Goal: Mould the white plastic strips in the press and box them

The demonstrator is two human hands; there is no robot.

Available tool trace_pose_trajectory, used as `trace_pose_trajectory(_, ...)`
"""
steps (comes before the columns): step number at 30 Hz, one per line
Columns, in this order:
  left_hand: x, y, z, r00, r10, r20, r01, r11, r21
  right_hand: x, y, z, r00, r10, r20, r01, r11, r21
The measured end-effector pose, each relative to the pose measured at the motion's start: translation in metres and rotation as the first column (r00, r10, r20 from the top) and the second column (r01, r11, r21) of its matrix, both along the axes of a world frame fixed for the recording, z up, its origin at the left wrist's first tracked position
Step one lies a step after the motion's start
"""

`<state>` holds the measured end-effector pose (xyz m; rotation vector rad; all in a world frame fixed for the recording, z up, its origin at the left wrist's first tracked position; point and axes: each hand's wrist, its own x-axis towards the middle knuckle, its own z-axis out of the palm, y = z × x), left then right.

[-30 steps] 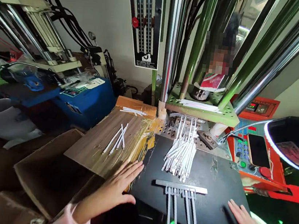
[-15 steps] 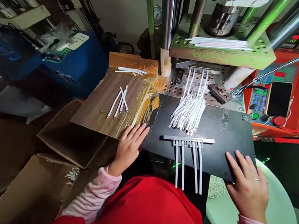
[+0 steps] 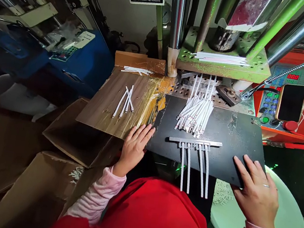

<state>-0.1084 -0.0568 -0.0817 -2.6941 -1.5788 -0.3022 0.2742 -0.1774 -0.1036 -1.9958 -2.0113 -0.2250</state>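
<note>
My left hand [image 3: 135, 149] rests with fingers stretched over the seam between the wooden board [image 3: 96, 112] and the black board [image 3: 230, 143]. At the black board's right front edge lies my right hand [image 3: 257, 187], fingers spread, holding nothing. Between the hands sits a metal bar [image 3: 195, 142] with several white strips [image 3: 200, 167] hanging from it past the board's front edge. Behind it is a heap of white strips [image 3: 195, 114]. Farther back, white strips run under the green press plate [image 3: 222, 69], which hides their far ends and most of the mould.
Loose white strips [image 3: 125, 101] lie on the wooden board. More strips [image 3: 221, 58] rest on the press plate. A control panel [image 3: 271, 103] with a phone [image 3: 291, 102] stands right. Below are a pale green tub [image 3: 289, 222] and cardboard boxes [image 3: 32, 188].
The green press plate has come down over the mould, covering the strips' far ends. The view has shifted slightly. Both hands stay in place on the boards.
</note>
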Motion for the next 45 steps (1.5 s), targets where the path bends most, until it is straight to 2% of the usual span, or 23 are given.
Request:
trace_pose_trajectory(5, -0.001, 0.000, 0.001, 1.000, 0.009, 0.004, -0.009, 1.000, -0.018, 0.002, 0.000, -0.001, 1.000, 0.011, -0.013, -0.011, 1.000, -0.001)
trace_pose_trajectory(8, -0.004, -0.001, 0.012, 1.000, -0.011, 0.010, 0.012, 0.994, -0.108, 0.011, -0.005, 0.000, 0.998, 0.042, -0.047, -0.044, 0.998, -0.035)
trace_pose_trajectory(11, 0.003, -0.001, 0.027, 0.993, -0.073, 0.094, 0.092, 0.970, -0.223, 0.016, -0.001, 0.009, 0.982, 0.109, -0.157, -0.118, 0.992, -0.053)
trace_pose_trajectory(13, 0.018, 0.002, 0.032, 0.974, -0.111, 0.198, 0.160, 0.955, -0.251, 0.012, 0.012, 0.017, 0.958, 0.159, -0.240, -0.172, 0.985, -0.031)
trace_pose_trajectory(15, 0.038, 0.009, 0.031, 0.948, -0.124, 0.293, 0.198, 0.951, -0.239, 0.002, 0.033, 0.023, 0.931, 0.218, -0.293, -0.229, 0.973, -0.004)
trace_pose_trajectory(18, 0.063, 0.024, 0.024, 0.923, -0.084, 0.375, 0.174, 0.961, -0.214, -0.017, 0.067, 0.024, 0.874, 0.339, -0.348, -0.349, 0.936, 0.035)
trace_pose_trajectory(20, 0.068, 0.034, 0.022, 0.906, -0.060, 0.418, 0.172, 0.957, -0.234, -0.027, 0.081, 0.022, 0.851, 0.379, -0.362, -0.384, 0.921, 0.062)
trace_pose_trajectory(23, 0.058, 0.044, 0.029, 0.893, -0.111, 0.437, 0.272, 0.905, -0.326, -0.040, 0.087, 0.022, 0.832, 0.397, -0.386, -0.410, 0.910, 0.052)
trace_pose_trajectory(26, 0.049, 0.048, 0.043, 0.876, -0.235, 0.421, 0.418, 0.806, -0.419, -0.056, 0.083, 0.023, 0.772, 0.419, -0.478, -0.457, 0.888, 0.039)
trace_pose_trajectory(28, 0.056, 0.048, 0.051, 0.831, -0.273, 0.485, 0.503, 0.742, -0.443, -0.069, 0.081, 0.022, 0.731, 0.426, -0.533, -0.484, 0.874, 0.034)
trace_pose_trajectory(31, 0.082, 0.044, 0.056, 0.732, -0.311, 0.606, 0.618, 0.677, -0.400, -0.082, 0.082, 0.016, 0.710, 0.461, -0.533, -0.518, 0.854, 0.050)
trace_pose_trajectory(33, 0.103, 0.040, 0.055, 0.713, -0.401, 0.575, 0.648, 0.690, -0.323, -0.085, 0.083, 0.012, 0.710, 0.505, -0.491, -0.522, 0.845, 0.115)
trace_pose_trajectory(36, 0.124, 0.034, 0.048, 0.732, -0.531, 0.427, 0.650, 0.731, -0.207, -0.083, 0.085, 0.009, 0.702, 0.559, -0.441, -0.513, 0.827, 0.231)
trace_pose_trajectory(38, 0.128, 0.030, 0.044, 0.732, -0.489, 0.474, 0.618, 0.770, -0.159, -0.081, 0.086, 0.012, 0.702, 0.557, -0.443, -0.506, 0.828, 0.241)
trace_pose_trajectory(40, 0.124, 0.030, 0.047, 0.684, -0.288, 0.671, 0.475, 0.873, -0.110, -0.082, 0.087, 0.016, 0.711, 0.530, -0.462, -0.504, 0.842, 0.191)
trace_pose_trajectory(42, 0.112, 0.036, 0.057, 0.527, -0.042, 0.849, 0.243, 0.965, -0.103, -0.084, 0.087, 0.020, 0.718, 0.494, -0.489, -0.493, 0.858, 0.142)
trace_pose_trajectory(44, 0.094, 0.052, 0.073, 0.390, 0.120, 0.913, 0.043, 0.988, -0.148, -0.085, 0.087, 0.021, 0.723, 0.456, -0.519, -0.474, 0.874, 0.107)
trace_pose_trajectory(45, 0.081, 0.064, 0.080, 0.370, 0.174, 0.913, -0.029, 0.984, -0.176, -0.085, 0.087, 0.022, 0.722, 0.437, -0.536, -0.465, 0.881, 0.091)
